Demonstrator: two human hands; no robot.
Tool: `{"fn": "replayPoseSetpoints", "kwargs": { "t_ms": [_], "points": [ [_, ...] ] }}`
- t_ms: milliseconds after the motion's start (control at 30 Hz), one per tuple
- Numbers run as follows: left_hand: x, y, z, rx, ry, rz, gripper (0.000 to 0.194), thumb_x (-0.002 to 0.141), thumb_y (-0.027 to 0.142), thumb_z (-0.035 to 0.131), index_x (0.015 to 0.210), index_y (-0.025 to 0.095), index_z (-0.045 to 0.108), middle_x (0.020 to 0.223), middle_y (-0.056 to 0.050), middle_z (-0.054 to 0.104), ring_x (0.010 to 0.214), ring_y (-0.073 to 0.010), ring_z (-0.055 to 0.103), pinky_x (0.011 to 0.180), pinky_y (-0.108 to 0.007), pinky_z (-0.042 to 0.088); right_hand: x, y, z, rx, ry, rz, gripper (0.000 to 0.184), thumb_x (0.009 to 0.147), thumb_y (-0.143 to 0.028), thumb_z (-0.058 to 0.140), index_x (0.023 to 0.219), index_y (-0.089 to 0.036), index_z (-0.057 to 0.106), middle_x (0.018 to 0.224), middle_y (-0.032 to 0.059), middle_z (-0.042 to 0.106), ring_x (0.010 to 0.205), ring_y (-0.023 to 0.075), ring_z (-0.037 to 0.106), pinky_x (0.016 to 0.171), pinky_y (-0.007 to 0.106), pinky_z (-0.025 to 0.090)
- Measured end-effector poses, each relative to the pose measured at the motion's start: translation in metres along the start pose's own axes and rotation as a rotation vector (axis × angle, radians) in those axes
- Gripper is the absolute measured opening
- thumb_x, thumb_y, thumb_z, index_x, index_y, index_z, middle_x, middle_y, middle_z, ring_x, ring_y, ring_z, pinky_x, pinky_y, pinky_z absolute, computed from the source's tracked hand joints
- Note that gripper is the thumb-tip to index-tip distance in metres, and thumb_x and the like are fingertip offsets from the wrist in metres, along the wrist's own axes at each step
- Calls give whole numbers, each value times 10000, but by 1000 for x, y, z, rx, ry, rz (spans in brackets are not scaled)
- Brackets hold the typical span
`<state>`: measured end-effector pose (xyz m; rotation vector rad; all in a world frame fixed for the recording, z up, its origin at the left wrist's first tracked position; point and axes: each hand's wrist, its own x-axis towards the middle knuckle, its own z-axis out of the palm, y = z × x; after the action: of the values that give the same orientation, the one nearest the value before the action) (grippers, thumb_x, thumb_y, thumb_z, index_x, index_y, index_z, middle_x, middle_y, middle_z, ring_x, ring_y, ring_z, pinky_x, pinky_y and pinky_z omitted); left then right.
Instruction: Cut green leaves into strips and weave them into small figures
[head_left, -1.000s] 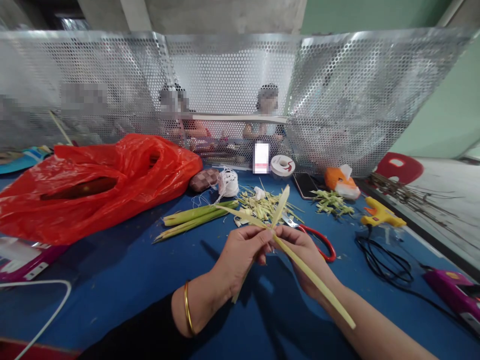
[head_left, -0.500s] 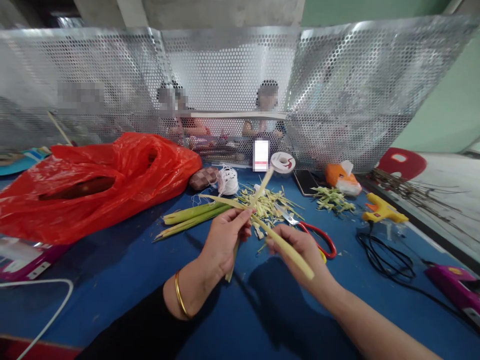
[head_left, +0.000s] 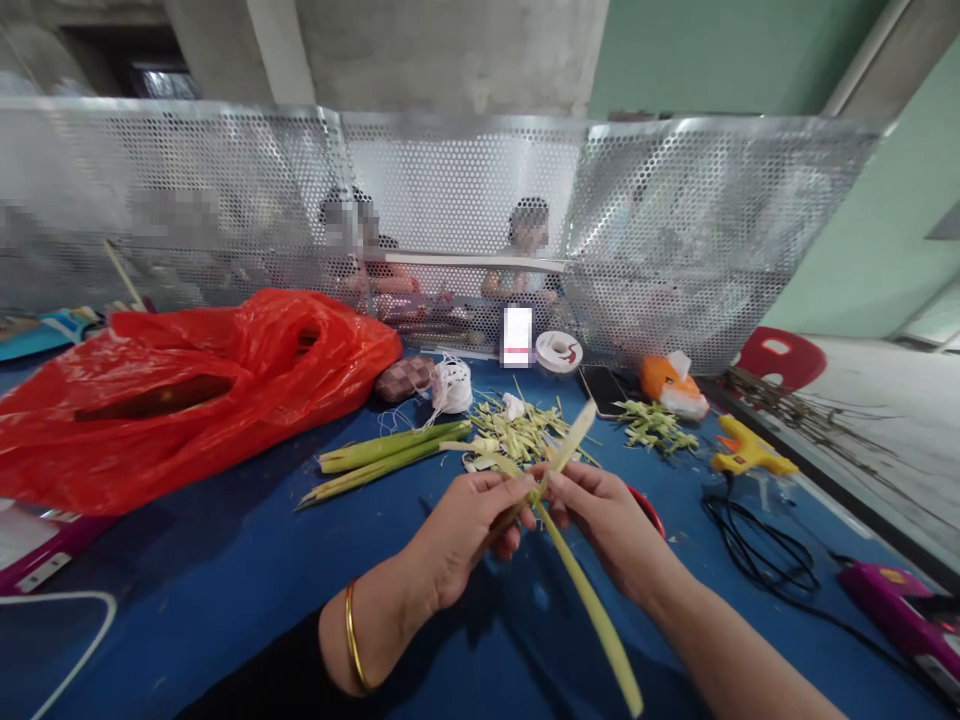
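Observation:
Several pale green leaf strips [head_left: 589, 600] cross one another between my hands, above the blue table. My left hand [head_left: 472, 525] pinches them where they cross, thumb on top. Close beside it, my right hand [head_left: 600, 510] is closed with thumb and fingers on the strip that points up and away. One long strip hangs down toward me from the crossing, below my right hand. Beyond my hands lies a heap of cut leaf scraps [head_left: 517, 430]. Red-handled scissors [head_left: 646, 510] are mostly hidden behind my right hand. Two green leaf stalks [head_left: 382, 460] lie to the left.
A red plastic bag [head_left: 300, 350] fills the left side. White string [head_left: 452, 385], a ribbon spool [head_left: 559, 352], a phone [head_left: 602, 388] and a tissue pack [head_left: 673, 385] stand at the back. A yellow glue gun [head_left: 750, 447] with black cable lies right. People sit behind the perforated screen [head_left: 465, 180].
My right hand has moved up and left, from the long strip to the crossing beside my left hand. The long strip now hangs lower. The view has tilted slightly upward.

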<state>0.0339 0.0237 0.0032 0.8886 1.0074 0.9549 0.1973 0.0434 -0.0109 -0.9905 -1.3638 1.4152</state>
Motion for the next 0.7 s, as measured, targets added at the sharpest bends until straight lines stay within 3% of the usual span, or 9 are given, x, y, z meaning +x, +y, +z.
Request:
{"fn": "replayPoseSetpoints", "kwargs": {
  "t_ms": [167, 300, 467, 600, 700],
  "points": [
    [-5, 4, 0, 199, -66, 60, 365, 763, 480, 664, 658, 138, 589, 512, 48, 489, 372, -45, 374, 345, -164, 292, -3, -1, 7, 228, 18, 18, 210, 699, -345, 783, 773, -158, 724, 621, -14, 598, 539, 81, 435, 548, 218, 357],
    [-6, 5, 0, 269, -164, 3, 307, 803, 430, 607, 790, 129, 665, 509, 40, 514, 368, -51, 402, 359, -164, 308, -4, 2, 9, 215, 17, 18, 212, 711, -359, 764, 695, -151, 725, 576, 3, 610, 525, 96, 468, 522, 226, 367],
    [-4, 0, 2, 197, -187, -32, 204, 771, 315, 612, 746, 123, 676, 473, 35, 521, 345, -45, 405, 366, -158, 307, -5, 6, 14, 159, 149, -38, 206, 682, -341, 770, 615, -158, 703, 537, 1, 607, 498, 104, 479, 518, 242, 389],
    [-5, -2, 6, 100, -125, -44, 214, 748, 323, 652, 701, 115, 675, 490, 10, 570, 363, -54, 458, 391, -163, 341, -3, 3, 11, 79, 186, -80, 295, 665, -411, 773, 552, -161, 664, 502, -2, 574, 512, 123, 503, 537, 258, 418],
    [-4, 0, 5, -18, -28, 1, 257, 728, 364, 701, 685, 113, 677, 566, -27, 642, 444, -83, 548, 460, -181, 418, 0, 3, 6, 81, 188, -42, 327, 696, -479, 738, 644, -162, 681, 592, 14, 619, 552, 133, 540, 563, 263, 437]
  ]
}}
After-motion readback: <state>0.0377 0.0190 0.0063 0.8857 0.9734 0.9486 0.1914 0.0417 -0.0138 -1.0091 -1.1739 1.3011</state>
